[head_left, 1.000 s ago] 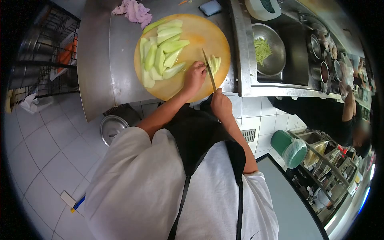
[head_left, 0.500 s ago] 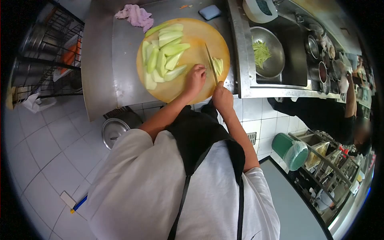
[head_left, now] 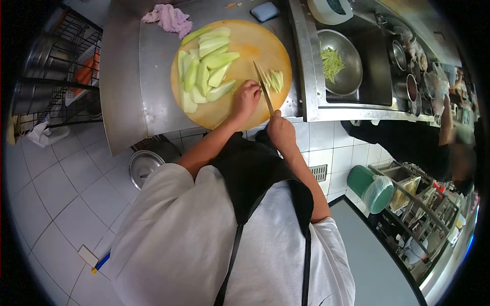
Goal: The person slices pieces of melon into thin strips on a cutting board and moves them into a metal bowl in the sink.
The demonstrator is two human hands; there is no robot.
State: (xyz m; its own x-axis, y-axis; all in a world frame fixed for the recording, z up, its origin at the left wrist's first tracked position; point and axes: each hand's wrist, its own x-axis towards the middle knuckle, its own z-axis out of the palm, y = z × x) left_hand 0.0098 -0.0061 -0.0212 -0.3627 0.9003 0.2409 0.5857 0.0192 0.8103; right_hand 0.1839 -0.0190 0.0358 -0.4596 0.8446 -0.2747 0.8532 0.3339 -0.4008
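Note:
My right hand (head_left: 282, 130) is wrapped round the handle of a kitchen knife (head_left: 265, 92), whose blade points away from me over a round cutting board (head_left: 250, 35). My left hand (head_left: 246, 99) rests on the board with curled fingers, close to the left side of the blade; what lies under the fingertips is too small to make out. Thin pale green strips (head_left: 276, 80) are fanned out just right of the blade. On the board's left half lie several long peeled pale green vegetable wedges (head_left: 203, 76).
A pink cloth (head_left: 171, 19) and a blue sponge (head_left: 265, 11) lie on the steel counter (head_left: 155, 92). At right, a metal bowl (head_left: 352, 66) with green strips stands in the sink (head_left: 375, 61). A lidded pot (head_left: 144, 167) is on the floor. Another person (head_left: 403, 143) stands at far right.
The blade has moved slightly left, close beside my left fingers. More strips now lie spread to its right. Both hands stay near the same place.

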